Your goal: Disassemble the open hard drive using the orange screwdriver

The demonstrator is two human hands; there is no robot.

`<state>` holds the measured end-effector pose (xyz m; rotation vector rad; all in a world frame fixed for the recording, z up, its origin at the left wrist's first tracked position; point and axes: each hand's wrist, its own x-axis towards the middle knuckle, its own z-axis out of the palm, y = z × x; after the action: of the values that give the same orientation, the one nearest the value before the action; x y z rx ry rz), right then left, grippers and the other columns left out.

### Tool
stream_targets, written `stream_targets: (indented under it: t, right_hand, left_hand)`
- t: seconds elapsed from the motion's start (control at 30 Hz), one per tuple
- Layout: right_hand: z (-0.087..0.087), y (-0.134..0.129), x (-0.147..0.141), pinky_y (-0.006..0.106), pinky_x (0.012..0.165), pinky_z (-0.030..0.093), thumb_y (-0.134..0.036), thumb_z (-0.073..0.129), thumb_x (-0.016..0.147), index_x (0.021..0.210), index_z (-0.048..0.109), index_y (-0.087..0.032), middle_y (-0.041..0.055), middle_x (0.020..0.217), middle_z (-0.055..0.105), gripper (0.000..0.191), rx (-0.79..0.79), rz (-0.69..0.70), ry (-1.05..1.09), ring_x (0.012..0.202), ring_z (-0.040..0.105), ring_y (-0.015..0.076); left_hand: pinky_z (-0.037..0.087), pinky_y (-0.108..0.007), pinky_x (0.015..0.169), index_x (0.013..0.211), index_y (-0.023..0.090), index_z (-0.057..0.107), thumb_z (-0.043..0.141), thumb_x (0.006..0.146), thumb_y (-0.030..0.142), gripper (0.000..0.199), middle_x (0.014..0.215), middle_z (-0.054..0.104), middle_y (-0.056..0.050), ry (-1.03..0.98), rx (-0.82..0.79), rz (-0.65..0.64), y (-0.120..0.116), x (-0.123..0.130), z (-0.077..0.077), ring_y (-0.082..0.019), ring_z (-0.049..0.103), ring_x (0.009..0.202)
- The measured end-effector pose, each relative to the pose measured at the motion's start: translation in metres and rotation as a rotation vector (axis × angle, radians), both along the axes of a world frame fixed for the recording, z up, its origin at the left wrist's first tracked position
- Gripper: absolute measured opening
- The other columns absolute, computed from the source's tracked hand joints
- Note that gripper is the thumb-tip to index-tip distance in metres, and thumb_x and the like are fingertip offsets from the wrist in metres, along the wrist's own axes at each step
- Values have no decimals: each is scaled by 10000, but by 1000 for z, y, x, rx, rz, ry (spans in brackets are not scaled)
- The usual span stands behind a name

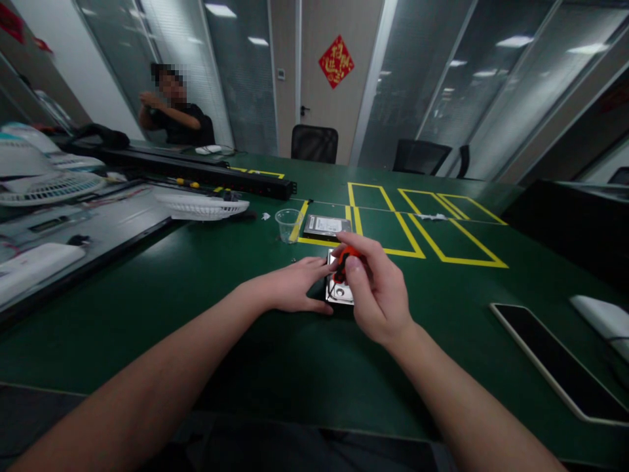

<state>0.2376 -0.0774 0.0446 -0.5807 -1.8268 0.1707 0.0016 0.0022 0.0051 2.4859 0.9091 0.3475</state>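
A silver hard drive (340, 294) lies on the green table in front of me, partly covered by both hands. My left hand (296, 284) holds its left side, with the thumb at the near corner and the fingers along the far part. In my right hand (381, 288) is a red and black screwdriver (345, 262), gripped by the handle between thumb and fingers. Its shaft slants down to the drive's top; the exact tip contact is too small to make out. Just beyond lies a second hard drive (327, 225) with a white label.
A clear plastic cup (289, 226) stands left of the second drive. Yellow tape rectangles (407, 254) mark the table. A phone (555, 360) lies at right. White fan parts (204, 206) and a long black bar (236, 180) fill the left. A person (184, 121) sits at the far left.
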Motion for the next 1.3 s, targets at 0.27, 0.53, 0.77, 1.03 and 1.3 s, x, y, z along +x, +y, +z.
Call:
stream_targets:
  t: [0.27,0.53,0.77,1.03,1.3]
  right_hand:
    - [4,-4,-3,467,954,804,-302,647,1299,1610,769,-286,107,1328,916,335,0,2,-52,1074,909,272]
    - [6,-3,-2,461,984,799,-269,679,1283,1601,753,-290,108,1361,916,327,29,-8,-63,1126,924,276]
    - [5,-3,-2,446,945,781,-264,700,1272,1595,771,-293,96,1321,910,332,16,-1,-44,1075,908,270]
    - [3,-2,0,473,954,804,-292,684,1276,1598,762,-293,110,1359,919,332,-1,-24,-59,1025,913,261]
    - [5,-3,-2,442,889,783,-277,687,1275,1575,764,-287,90,1271,914,310,10,-28,-57,984,897,252]
  left_hand:
    - [528,-702,1498,1818,263,683,959,1081,581,849,1893,685,-206,-27,-46,-36,-6,2,13,-536,577,1826]
    - [557,-708,1471,1800,264,691,957,1075,600,842,1824,736,-209,-33,-36,-44,-7,1,13,-547,609,1790]
    - [544,-710,1481,1758,258,722,972,1062,604,817,1803,737,-208,-11,-50,-21,-7,2,14,-547,598,1795]
    - [537,-709,1492,1748,265,724,983,1048,642,837,1793,741,-206,-17,-28,-25,-5,1,11,-550,597,1795]
    - [539,-703,1488,1722,267,753,1000,1039,618,806,1800,731,-201,2,-56,-2,-6,2,13,-544,597,1796]
